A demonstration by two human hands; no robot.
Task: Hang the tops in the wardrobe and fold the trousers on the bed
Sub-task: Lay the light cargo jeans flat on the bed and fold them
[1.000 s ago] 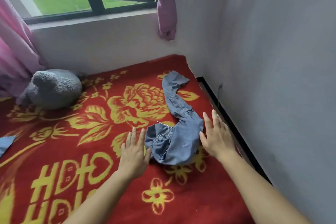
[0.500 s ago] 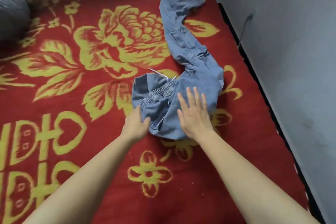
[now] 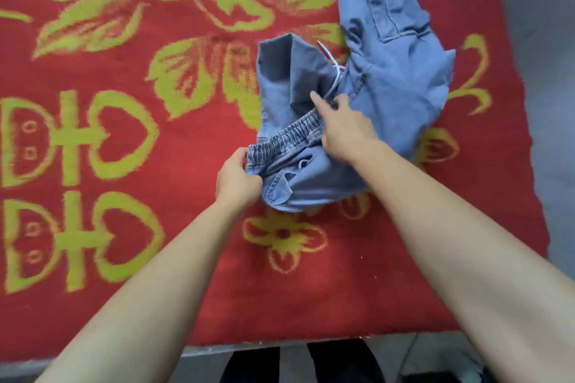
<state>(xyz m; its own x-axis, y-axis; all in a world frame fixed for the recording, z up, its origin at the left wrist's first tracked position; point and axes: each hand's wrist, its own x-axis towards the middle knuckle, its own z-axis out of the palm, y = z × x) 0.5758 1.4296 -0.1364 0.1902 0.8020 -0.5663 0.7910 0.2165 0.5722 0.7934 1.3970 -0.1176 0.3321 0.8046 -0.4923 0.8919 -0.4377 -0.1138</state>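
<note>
A pair of light blue denim trousers (image 3: 395,78) lies crumpled on the red bed blanket (image 3: 186,258), its elastic waistband and white drawstring facing me and one leg running off the top edge. My left hand (image 3: 238,179) pinches the left end of the waistband. My right hand (image 3: 343,127) grips the waistband further right, near the drawstring, with the index finger sticking out.
The blanket carries yellow flowers and symbols. A grey wall (image 3: 547,71) runs along the right side of the bed. The bed's near edge (image 3: 280,347) lies at the bottom, with my dark-clad legs (image 3: 298,365) below it.
Both hands went from lying flat beside and on the trousers to taking hold of the waistband. My view dropped lower and closer over the bed.
</note>
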